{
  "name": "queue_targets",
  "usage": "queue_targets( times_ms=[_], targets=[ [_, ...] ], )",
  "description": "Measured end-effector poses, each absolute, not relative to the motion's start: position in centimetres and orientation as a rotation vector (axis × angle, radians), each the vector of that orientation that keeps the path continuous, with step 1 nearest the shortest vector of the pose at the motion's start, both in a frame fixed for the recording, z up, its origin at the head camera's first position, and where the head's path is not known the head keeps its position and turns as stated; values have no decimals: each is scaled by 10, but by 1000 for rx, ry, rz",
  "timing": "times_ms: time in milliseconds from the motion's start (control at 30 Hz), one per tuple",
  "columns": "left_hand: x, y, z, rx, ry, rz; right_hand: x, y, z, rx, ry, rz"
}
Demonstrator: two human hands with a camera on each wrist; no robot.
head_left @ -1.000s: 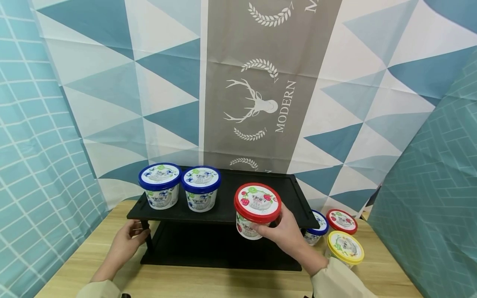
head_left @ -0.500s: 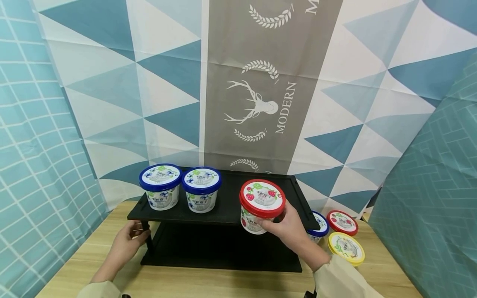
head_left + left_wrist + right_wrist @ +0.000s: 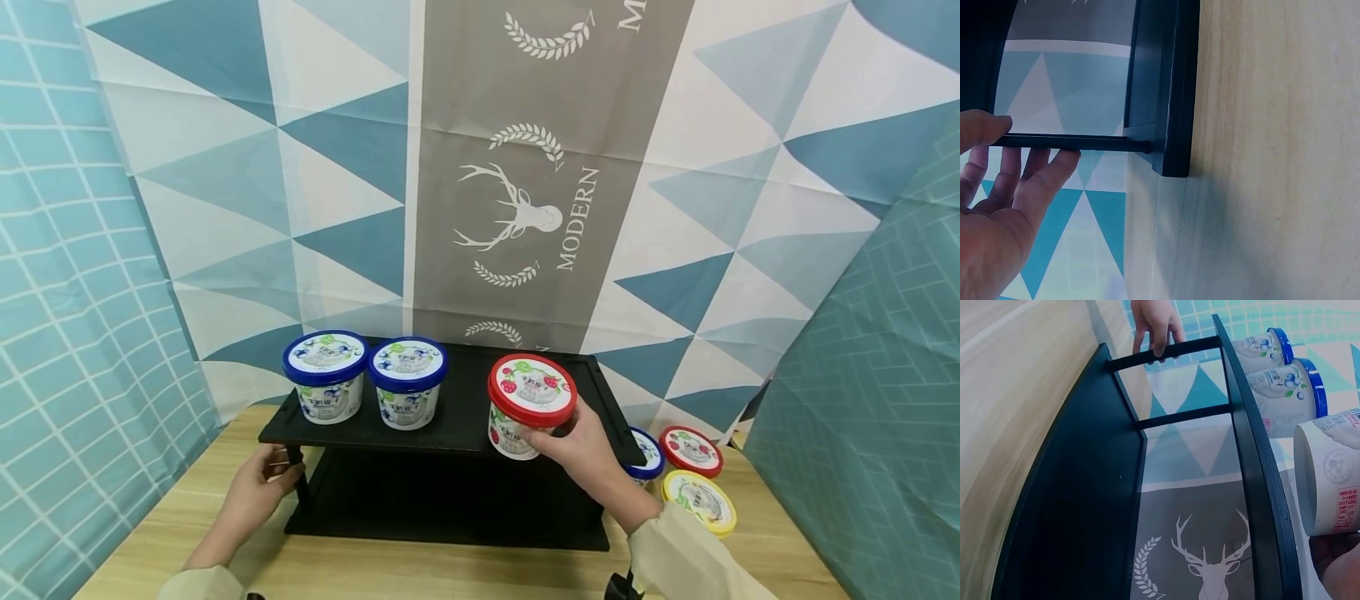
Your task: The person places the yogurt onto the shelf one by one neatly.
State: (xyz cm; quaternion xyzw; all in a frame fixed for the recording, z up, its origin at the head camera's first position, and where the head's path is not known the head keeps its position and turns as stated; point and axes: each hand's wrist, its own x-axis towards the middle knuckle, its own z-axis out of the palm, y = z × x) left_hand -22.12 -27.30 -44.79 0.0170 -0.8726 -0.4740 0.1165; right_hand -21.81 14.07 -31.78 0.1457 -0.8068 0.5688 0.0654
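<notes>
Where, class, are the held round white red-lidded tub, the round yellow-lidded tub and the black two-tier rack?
Held round white red-lidded tub [image 3: 532, 398]: head view, its lid.
Round yellow-lidded tub [image 3: 699, 502]: head view, its lid.
Black two-tier rack [image 3: 467, 412]: head view, bare upper tier.

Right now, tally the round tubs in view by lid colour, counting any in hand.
Round blue-lidded tubs: 3
Round red-lidded tubs: 2, one held in the right hand
Round yellow-lidded tub: 1
Total: 6
</notes>
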Motion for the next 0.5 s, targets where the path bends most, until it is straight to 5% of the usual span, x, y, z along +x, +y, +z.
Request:
queue_targets(
  times_ms=[500],
  targets=[
    [-221,-272,-445,58,-2573,-1392,-233,148,-320,356,-2445,1718]
  ],
)
